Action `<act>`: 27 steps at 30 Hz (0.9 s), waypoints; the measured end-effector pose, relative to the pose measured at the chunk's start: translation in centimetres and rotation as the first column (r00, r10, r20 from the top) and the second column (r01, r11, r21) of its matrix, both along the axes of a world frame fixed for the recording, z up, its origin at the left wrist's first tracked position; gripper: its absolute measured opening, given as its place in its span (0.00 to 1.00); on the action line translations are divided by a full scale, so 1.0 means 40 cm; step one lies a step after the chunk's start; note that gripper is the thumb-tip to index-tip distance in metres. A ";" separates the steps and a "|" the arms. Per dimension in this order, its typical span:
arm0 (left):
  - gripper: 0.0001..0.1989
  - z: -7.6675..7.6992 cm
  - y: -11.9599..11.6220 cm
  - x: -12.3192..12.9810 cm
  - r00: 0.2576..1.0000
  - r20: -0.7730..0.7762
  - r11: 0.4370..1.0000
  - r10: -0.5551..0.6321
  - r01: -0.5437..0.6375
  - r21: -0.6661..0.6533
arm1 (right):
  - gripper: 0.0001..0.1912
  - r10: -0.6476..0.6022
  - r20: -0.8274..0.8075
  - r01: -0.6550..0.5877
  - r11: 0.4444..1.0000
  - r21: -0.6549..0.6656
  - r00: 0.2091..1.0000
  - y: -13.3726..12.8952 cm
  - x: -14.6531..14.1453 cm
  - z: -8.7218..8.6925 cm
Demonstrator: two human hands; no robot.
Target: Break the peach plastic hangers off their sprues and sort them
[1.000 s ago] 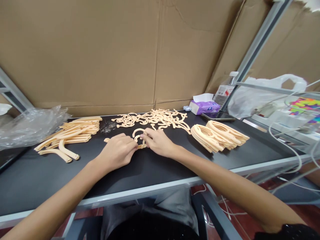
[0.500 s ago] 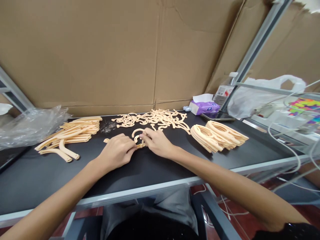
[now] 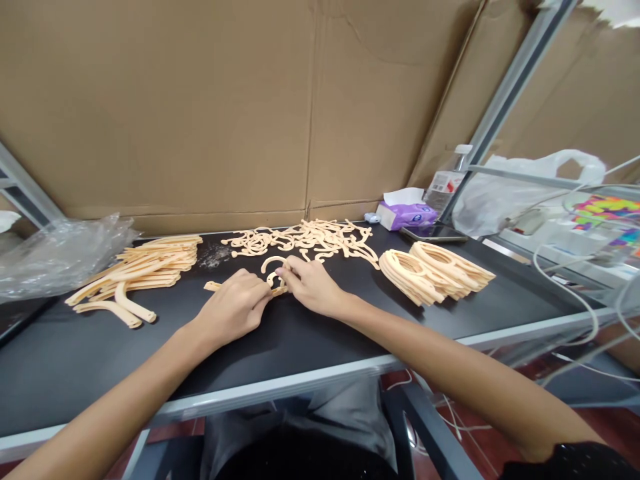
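Over the middle of the black table, my left hand point(image 3: 237, 300) is closed around a long cream plastic hanger arm point(image 3: 212, 286), whose end sticks out to the left. My right hand point(image 3: 313, 288) meets it from the right, thumb and fingers pinched on a curved cream plastic hook point(image 3: 273, 261). The hook's arc shows just beyond the fingertips. Where the pieces meet, the fingers cover much of them, so I cannot tell whether they are joined.
Behind my hands spreads a pile of small cream hooks point(image 3: 320, 235). Stacked hanger arms point(image 3: 155, 263) lie left, beside clear plastic wrap point(image 3: 65, 253). Stacks of pieces with round openings point(image 3: 415, 277) lie right. Beyond them are purple tissues point(image 3: 407, 215), a phone point(image 3: 434, 233) and a bottle point(image 3: 447, 183).
Both hands keep their grip in nearly the same place, with only slight finger movement. The whole view has shifted a little.
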State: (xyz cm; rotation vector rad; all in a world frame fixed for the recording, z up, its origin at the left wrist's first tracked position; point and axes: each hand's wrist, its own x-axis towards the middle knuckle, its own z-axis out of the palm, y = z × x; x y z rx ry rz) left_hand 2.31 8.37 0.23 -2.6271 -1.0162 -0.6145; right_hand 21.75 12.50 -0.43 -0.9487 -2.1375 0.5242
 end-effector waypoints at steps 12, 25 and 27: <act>0.09 0.049 -0.001 -0.050 0.980 0.167 0.985 0.107 -0.128 0.119 | 0.15 -0.068 -0.361 -0.002 0.982 -0.188 0.930 0.015 0.020 0.014; 0.18 0.075 -0.164 -0.279 0.586 -0.304 0.627 0.751 -0.777 0.051 | 0.17 -0.148 -0.442 0.086 0.984 -0.156 0.885 0.031 0.030 0.028; 0.19 0.066 -0.165 -0.239 0.597 -0.311 0.632 0.740 -0.775 0.015 | 0.17 -0.148 -0.452 0.081 0.983 -0.163 0.880 0.034 0.031 0.028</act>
